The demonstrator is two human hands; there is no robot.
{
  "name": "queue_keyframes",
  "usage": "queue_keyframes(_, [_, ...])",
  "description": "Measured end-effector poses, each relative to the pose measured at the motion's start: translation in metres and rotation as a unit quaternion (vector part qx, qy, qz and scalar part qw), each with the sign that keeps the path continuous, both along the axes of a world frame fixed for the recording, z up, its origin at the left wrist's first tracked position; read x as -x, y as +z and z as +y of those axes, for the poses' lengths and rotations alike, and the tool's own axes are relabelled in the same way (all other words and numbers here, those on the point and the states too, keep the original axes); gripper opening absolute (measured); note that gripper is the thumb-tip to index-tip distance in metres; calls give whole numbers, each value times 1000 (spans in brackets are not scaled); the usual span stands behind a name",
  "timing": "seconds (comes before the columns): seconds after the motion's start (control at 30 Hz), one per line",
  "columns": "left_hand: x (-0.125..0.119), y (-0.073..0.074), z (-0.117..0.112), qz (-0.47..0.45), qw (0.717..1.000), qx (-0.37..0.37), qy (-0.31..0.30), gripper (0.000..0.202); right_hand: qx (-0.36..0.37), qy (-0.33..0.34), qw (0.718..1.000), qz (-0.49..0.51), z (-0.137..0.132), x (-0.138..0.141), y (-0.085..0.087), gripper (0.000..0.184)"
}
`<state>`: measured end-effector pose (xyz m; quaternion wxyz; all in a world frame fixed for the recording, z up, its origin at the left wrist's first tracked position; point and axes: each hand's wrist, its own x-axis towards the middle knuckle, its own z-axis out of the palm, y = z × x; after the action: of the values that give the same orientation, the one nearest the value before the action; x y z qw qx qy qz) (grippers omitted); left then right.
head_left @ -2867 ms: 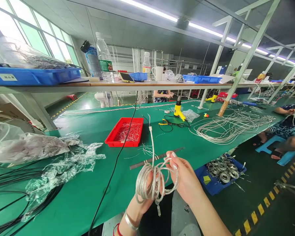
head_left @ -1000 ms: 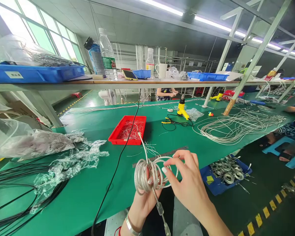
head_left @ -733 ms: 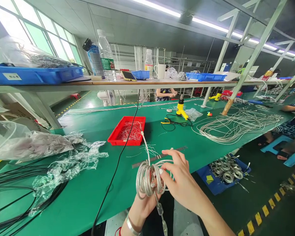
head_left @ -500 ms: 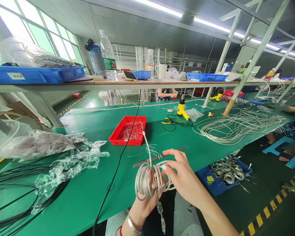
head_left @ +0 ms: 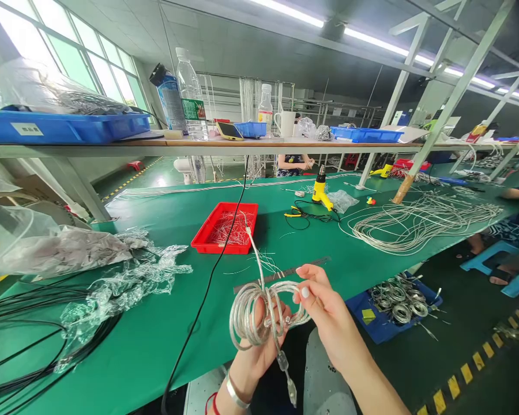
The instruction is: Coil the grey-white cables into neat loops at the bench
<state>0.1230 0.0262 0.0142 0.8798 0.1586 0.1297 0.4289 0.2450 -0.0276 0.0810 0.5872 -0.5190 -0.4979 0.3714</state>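
A coiled silvery cable (head_left: pixel 244 314) hangs over the front edge of the green table. My left hand (head_left: pixel 263 346) is closed around the middle of the coil from below, its fingers partly hidden by the loops. My right hand (head_left: pixel 324 302) pinches the coil's right-hand loops between thumb and fingers. One cable end rises toward the red tray and carries a pale connector (head_left: pixel 248 231). The other end dangles below my left hand, with a grey bead-like lump (head_left: pixel 282 361) and a clear-covered plug (head_left: pixel 291 392).
A red tray (head_left: pixel 199 249) holds thin wires, with a ruler (head_left: pixel 246 286) before it. A black cord (head_left: pixel 207 282) crosses the table. Behind stands a yellow heat gun (head_left: pixel 320 193); cables (head_left: pixel 415 227) lie right. A blue bin (head_left: pixel 363 328) of coils sits below. Co-workers sit beyond and right.
The coil has tilted and widened leftward, its loops spread more. My right hand has shifted slightly right, its fingers closing on the right-hand loops. My left hand keeps its hold.
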Motion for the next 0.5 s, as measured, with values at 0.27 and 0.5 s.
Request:
queue_keyframes(0.27, [-4, 1, -6, -66, 998, -8, 0, 20, -37, -49, 998, 29, -13, 7, -4, 33])
queue_keyframes(0.5, [-12, 0, -9, -35, 997, -44, 44, 25, -36, -32, 999, -26, -18, -1, -7, 34])
